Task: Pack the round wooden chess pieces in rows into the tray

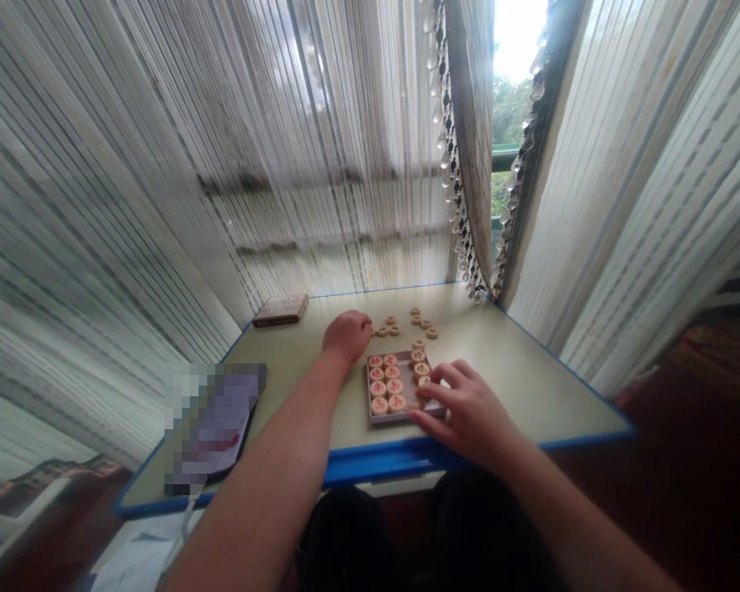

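Observation:
A shallow open box [370, 395] stands near the table's front edge. Round wooden Chinese chess pieces with red characters [395, 386] fill two columns on its left, and dark-marked pieces [420, 370] line its right side. My right hand [465, 407] reaches over the box's right front corner, thumb and fingers closed about a piece that they partly cover. Beyond the box, my left hand [347, 335] has its fingers curled at a loose piece [372, 331], mostly hidden by the fingertips. Several other loose pieces [395, 330] lie beside it on the table.
More loose pieces [427, 324] lie behind the box. A folded wooden-looking case [281, 310] rests at the far left of the blue-edged table [530, 378]. A tablet-like device [222, 427], partly pixelated, with a white cable is at the left. String curtains [345, 205] hang behind.

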Demonstrator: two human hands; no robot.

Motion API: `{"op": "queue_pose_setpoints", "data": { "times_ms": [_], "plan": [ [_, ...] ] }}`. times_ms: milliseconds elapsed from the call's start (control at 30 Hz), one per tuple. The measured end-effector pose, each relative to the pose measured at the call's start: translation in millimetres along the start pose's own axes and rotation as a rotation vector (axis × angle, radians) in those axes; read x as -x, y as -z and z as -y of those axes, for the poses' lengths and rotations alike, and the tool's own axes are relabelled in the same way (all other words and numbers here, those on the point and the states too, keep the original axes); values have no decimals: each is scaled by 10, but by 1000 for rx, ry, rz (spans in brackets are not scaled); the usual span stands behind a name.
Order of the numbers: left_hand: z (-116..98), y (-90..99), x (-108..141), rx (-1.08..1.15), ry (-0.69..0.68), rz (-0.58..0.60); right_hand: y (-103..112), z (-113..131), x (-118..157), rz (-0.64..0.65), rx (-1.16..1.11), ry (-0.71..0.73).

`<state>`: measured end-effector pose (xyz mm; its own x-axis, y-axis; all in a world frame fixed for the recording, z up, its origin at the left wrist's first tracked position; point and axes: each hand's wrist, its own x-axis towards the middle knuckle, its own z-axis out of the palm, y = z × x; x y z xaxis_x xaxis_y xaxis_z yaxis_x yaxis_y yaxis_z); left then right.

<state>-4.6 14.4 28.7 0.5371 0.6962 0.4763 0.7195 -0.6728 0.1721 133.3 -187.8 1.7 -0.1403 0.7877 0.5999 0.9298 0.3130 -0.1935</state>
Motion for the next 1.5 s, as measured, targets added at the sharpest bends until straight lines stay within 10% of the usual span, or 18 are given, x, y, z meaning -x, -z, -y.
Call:
{"op": "queue_pose_setpoints", "data": {
  "times_ms": [1500],
  "plan": [
    [-19, -13, -5, -34, -58, -54, 28, -3, 39, 4, -92, 80]
  ]
}}
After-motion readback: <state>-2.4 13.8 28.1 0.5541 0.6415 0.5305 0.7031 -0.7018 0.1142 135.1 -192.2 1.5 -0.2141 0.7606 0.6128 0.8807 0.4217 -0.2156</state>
